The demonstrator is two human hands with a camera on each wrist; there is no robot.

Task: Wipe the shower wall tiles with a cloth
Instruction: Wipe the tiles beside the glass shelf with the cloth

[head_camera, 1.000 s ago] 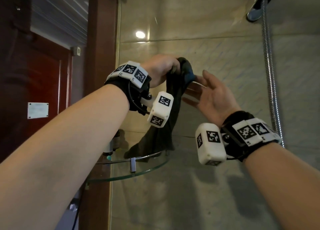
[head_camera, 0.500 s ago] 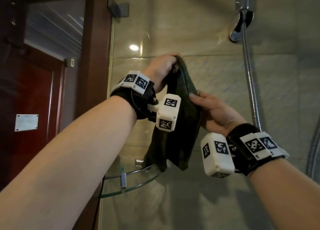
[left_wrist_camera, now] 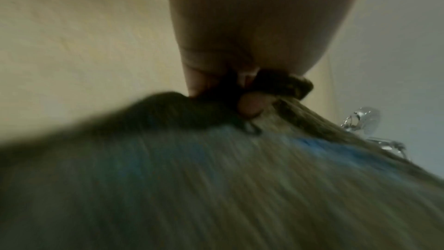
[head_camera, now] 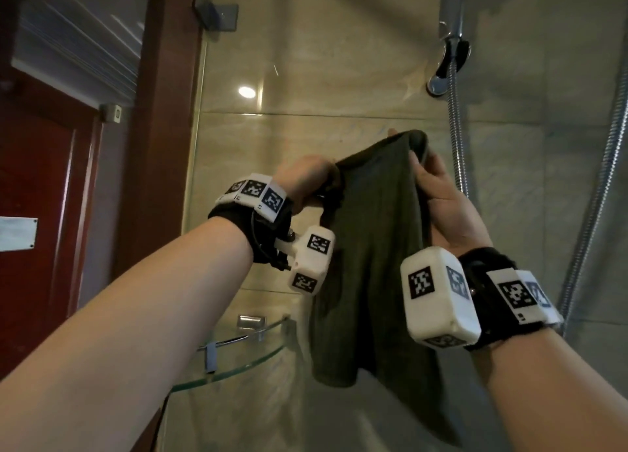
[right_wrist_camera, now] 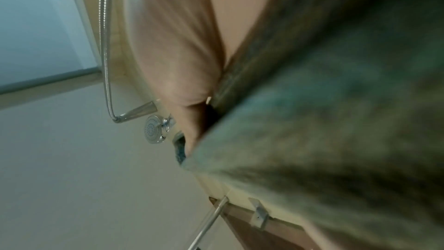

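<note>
The dark green cloth [head_camera: 370, 247] hangs lengthwise downward before the wall tiles [head_camera: 306, 138]; left hand [head_camera: 306, 183] and right hand [head_camera: 441, 200] each pinch a top corner

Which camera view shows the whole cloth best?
The head view: there the cloth hangs full length between the left hand and the right hand. Both wrist views show only a blurred close-up of its fabric near the fingers.

walls: glossy beige marble-look tiles [head_camera: 323, 60], ceiling lamp reflected | left: red-brown wooden door frame [head_camera: 163, 111] | corner: glass shelf [head_camera: 238, 359] | right: chrome shower hose [head_camera: 457, 145], wall bracket [head_camera: 452, 57]
</note>
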